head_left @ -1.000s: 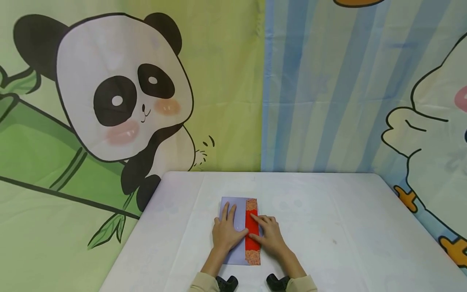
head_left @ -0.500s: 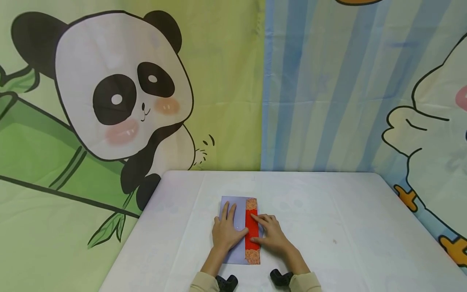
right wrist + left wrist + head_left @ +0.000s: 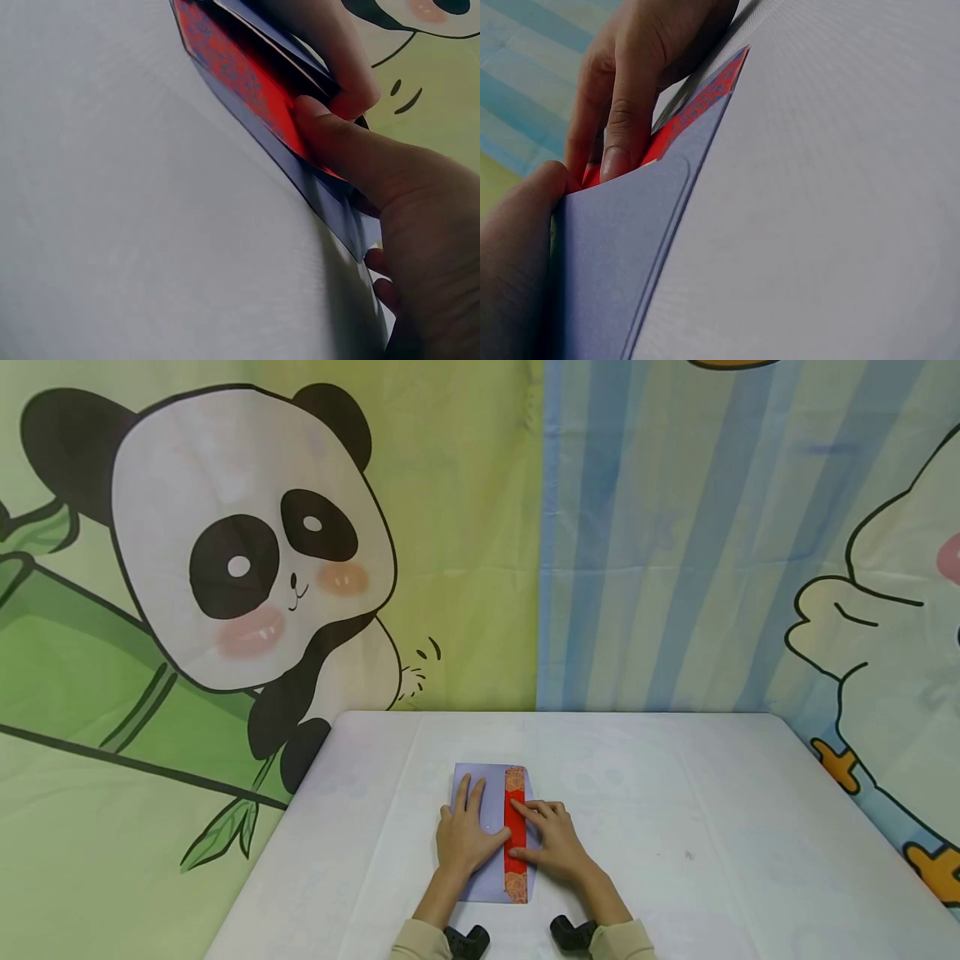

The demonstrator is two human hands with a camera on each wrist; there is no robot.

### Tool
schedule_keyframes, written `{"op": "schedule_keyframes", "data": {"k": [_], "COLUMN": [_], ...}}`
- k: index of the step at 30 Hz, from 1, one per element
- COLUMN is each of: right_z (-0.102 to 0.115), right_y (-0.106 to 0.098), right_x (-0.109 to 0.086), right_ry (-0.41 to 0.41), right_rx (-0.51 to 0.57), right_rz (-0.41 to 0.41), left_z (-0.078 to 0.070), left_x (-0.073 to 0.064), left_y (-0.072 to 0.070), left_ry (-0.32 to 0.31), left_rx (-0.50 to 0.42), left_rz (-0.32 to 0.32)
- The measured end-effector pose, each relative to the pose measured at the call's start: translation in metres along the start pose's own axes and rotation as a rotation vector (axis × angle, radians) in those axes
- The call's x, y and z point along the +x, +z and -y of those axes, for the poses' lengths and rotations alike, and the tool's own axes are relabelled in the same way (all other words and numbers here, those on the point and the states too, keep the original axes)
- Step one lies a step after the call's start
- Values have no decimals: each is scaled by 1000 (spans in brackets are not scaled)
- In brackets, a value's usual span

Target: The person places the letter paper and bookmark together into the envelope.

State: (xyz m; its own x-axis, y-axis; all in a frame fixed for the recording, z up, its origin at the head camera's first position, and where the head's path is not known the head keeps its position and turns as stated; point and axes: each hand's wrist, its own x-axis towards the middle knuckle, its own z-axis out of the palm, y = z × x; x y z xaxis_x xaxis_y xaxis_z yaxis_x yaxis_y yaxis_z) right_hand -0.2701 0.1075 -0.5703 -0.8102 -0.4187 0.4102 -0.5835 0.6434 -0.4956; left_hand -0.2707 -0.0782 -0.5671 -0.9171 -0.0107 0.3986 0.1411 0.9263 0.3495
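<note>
A lavender envelope (image 3: pixel 491 777) lies on the white table, its mouth facing right. A red card (image 3: pixel 515 827) with patterned ends sits partly inside that mouth; the flap (image 3: pixel 341 210) shows beneath and beyond it. My left hand (image 3: pixel 465 839) lies on the envelope with fingers spread, its thumb at the mouth's edge. My right hand (image 3: pixel 558 847) touches the red card with thumb and index finger, spaced apart along it. In the left wrist view the right thumb (image 3: pixel 620 142) reaches down onto the card at the pocket (image 3: pixel 615 240). The card's inner part is hidden.
The white table (image 3: pixel 675 827) extends round the envelope on all sides. Behind it hang cloths printed with a panda (image 3: pixel 255 543) and blue stripes. Black devices (image 3: pixel 467 942) sit at both wrists, near the front.
The red card has slid left, deeper into the envelope, so a narrower strip shows and more flap is exposed. The right hand has shifted slightly left; the left hand has stayed put.
</note>
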Motion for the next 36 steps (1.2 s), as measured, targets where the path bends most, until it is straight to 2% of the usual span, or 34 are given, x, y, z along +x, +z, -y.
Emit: {"op": "schedule_keyframes", "data": {"k": [4,10,14,17,26,36], "right_z": [-2,-8,-9,-10,-11,-12], "right_y": [-2,-13,-17,-18,-16,-13], "right_x": [-1,-5,-5,-4,-2,2], "right_ry": [1,50,15,-17,-10,-91], "right_rx": [5,110,113,82,48,-25], "right_rz": [30,147,198,208,212,188], "left_z": [1,2,1,1,1,1], "left_x": [-1,-1,-1,0,-1,1], "left_y": [1,2,1,1,0,1], "left_ry": [2,6,14,17,27,19], "left_rx": [5,2,3,-1,28,39], "left_rz": [-2,-3,-12,-14,-5,25]}}
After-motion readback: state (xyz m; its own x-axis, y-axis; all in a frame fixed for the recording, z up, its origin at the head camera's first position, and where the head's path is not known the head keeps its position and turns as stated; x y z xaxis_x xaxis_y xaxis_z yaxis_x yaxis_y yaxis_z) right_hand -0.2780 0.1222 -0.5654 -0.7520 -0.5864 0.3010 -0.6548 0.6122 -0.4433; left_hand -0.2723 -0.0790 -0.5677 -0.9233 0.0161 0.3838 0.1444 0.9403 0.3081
